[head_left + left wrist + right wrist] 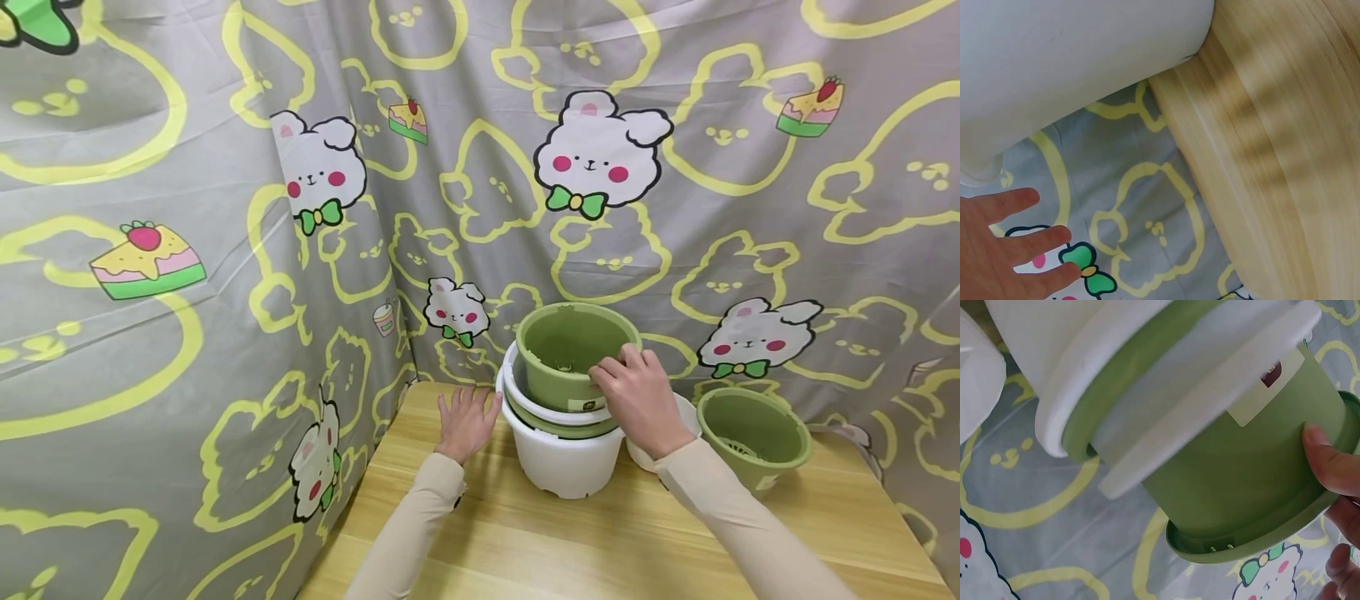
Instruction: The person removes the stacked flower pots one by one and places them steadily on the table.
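A stack of plastic flower pots stands on the table, white and green by turns. The top green pot sits inside a white pot, with a green rim and a larger white pot below. My right hand pinches the top green pot's rim on its right side; in the right wrist view the thumb lies on the outer wall of that green pot. Beside the stack's left edge is my left hand, its fingers spread and holding nothing. In the left wrist view, the white pot is above those fingers.
To the right stands another green pot. A white pot beside it is partly hidden by my right forearm. The wooden table meets a grey patterned curtain at the back and left.
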Motion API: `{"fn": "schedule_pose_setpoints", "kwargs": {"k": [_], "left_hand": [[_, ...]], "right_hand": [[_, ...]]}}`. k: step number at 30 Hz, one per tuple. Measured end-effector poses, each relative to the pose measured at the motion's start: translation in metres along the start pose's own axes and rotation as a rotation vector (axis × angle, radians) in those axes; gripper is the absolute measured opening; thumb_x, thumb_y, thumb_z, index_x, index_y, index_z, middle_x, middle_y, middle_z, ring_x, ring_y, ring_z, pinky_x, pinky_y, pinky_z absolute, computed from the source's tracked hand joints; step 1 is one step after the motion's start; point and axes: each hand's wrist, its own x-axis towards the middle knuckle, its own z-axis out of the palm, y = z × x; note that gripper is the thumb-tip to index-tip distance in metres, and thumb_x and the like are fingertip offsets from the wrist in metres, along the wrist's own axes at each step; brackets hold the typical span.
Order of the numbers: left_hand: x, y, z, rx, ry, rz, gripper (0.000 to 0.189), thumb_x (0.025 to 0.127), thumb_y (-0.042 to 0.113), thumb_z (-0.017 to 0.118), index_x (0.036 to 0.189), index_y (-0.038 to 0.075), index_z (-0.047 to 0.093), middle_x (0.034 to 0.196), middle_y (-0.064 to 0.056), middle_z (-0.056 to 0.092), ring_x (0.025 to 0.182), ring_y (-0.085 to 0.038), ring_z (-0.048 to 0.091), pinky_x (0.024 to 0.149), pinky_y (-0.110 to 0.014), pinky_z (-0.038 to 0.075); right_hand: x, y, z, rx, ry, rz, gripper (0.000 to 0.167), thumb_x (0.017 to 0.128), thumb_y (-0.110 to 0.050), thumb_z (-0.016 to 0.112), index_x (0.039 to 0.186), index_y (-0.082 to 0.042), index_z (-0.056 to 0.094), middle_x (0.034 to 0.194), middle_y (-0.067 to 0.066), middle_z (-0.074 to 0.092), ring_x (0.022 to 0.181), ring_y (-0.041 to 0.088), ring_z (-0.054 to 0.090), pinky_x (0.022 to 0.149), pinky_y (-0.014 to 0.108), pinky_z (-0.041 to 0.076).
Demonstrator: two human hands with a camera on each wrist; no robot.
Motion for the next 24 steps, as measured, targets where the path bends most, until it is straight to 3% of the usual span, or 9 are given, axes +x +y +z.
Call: {"fn": "schedule_pose_setpoints", "kwargs": {"k": [10, 17, 24], "left_hand": [[-0.001, 0.0, -0.003, 0.018, -0.001, 0.0, 0.069, 0.108, 0.061, 0.021, 0.143, 0.017, 0.062, 0.153, -0.014, 0.054, 0.147, -0.042, 0.042, 0.119, -0.074, 0.018], [0.002, -0.001, -0.003, 0.028, 0.001, 0.005, 0.07, 0.107, 0.062, 0.021, 0.145, 0.017, 0.06, 0.155, -0.013, 0.052, 0.15, -0.041, 0.039, 0.12, -0.074, 0.018], [0.003, -0.004, -0.003, 0.026, -0.002, 0.009, 0.071, 0.107, 0.062, 0.022, 0.146, 0.016, 0.059, 0.154, -0.018, 0.053, 0.151, -0.045, 0.036, 0.12, -0.075, 0.016]], "right_hand": [[0.006, 0.013, -0.023, -0.019, 0.036, 0.014, 0.01, 0.085, -0.015, 0.079, 0.091, -0.008, 0.077, 0.086, 0.004, 0.075, 0.076, 0.028, 0.05, 0.07, 0.044, 0.041], [0.012, 0.019, -0.039, -0.024, 0.078, 0.025, 0.01, 0.087, -0.013, 0.075, 0.093, -0.006, 0.076, 0.087, 0.007, 0.075, 0.078, 0.03, 0.051, 0.069, 0.045, 0.037], [0.017, 0.023, -0.056, 0.014, 0.188, 0.034, 0.016, 0.093, -0.017, 0.067, 0.092, -0.003, 0.074, 0.086, 0.011, 0.074, 0.076, 0.035, 0.049, 0.067, 0.048, 0.035]]}}
